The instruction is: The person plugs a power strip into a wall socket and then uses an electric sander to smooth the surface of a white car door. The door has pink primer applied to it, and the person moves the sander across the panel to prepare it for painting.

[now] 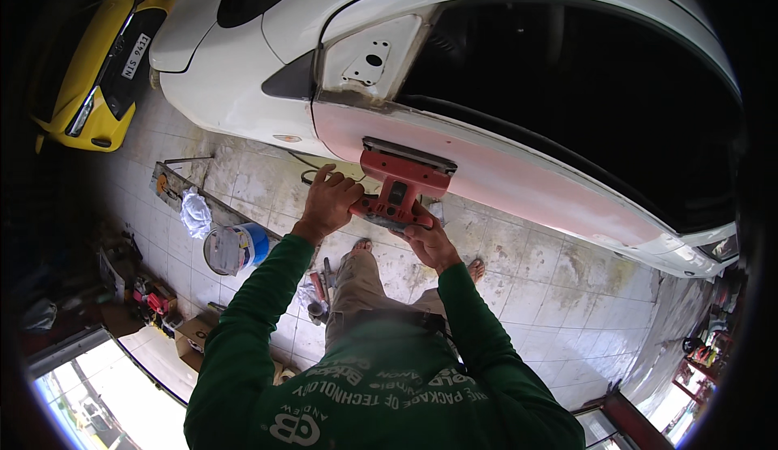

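Note:
A red electric sander (405,172) is held between my two hands, its flat dark pad (409,155) up against the side of a white car. The pad appears to touch the pinkish patch (519,179) on the car door, below the dark window (567,102). My left hand (328,203) is closed round the left end of the sander's handle. On the other end, my right hand (432,243) grips with its fingers wrapped behind the handle. A black cord (306,176) shows near my left hand.
A long narrow board (166,187) lies on the left, with a white cloth (195,213) and a blue bucket (254,243) by it. Hand tools (318,288) lie near my left leg. A yellow car (97,69) stands at far left, a cardboard box (194,336) lower left.

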Motion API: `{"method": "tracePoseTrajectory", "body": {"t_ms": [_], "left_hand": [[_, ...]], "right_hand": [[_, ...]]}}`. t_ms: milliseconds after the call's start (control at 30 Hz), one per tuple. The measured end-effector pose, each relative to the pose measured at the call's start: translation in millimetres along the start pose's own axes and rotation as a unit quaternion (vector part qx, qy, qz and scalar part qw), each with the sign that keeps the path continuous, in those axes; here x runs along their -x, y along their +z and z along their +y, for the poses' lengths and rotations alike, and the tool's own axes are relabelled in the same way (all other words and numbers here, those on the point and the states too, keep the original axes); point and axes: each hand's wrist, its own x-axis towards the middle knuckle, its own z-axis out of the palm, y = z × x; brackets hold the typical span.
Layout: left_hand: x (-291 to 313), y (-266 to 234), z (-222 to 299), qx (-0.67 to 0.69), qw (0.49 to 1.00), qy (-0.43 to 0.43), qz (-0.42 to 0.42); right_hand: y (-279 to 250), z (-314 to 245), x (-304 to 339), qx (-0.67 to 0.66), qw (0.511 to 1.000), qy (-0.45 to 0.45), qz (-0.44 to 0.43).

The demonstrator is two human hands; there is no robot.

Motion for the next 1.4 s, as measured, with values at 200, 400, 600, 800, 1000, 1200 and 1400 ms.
{"method": "tracePoseTrajectory", "body": {"t_ms": [200, 400, 600, 800, 1000, 1200, 1400], "left_hand": [[-46.8, 22.1, 98.8, 0.047, 0.998, 0.030, 0.031], [-82.5, 63.6, 205.3, 0.086, 0.996, 0.026, 0.019], [-130.4, 91.4, 318.0, 0.099, 0.992, 0.055, -0.058], [-196.6, 100.8, 420.5, 0.130, 0.968, 0.162, -0.137], [-256.5, 100.0, 511.4, 0.148, 0.916, 0.210, -0.308], [-250.0, 99.5, 486.1, 0.109, 0.921, 0.222, -0.301], [-199.3, 81.5, 382.0, 0.086, 0.940, 0.198, -0.264]], "right_hand": [[-40.9, -49.1, 79.4, -0.037, 0.994, -0.106, 0.002], [-49.7, -70.0, 152.3, -0.104, 0.934, -0.278, 0.197], [-105.7, -123.2, 217.3, -0.059, 0.846, -0.375, 0.375], [-153.0, -209.7, 290.1, -0.073, 0.772, -0.413, 0.478], [-195.8, -275.3, 355.3, -0.106, 0.730, -0.447, 0.507], [-181.8, -255.8, 338.4, -0.115, 0.712, -0.462, 0.516], [-111.4, -200.0, 267.1, -0.033, 0.711, -0.424, 0.559]]}}
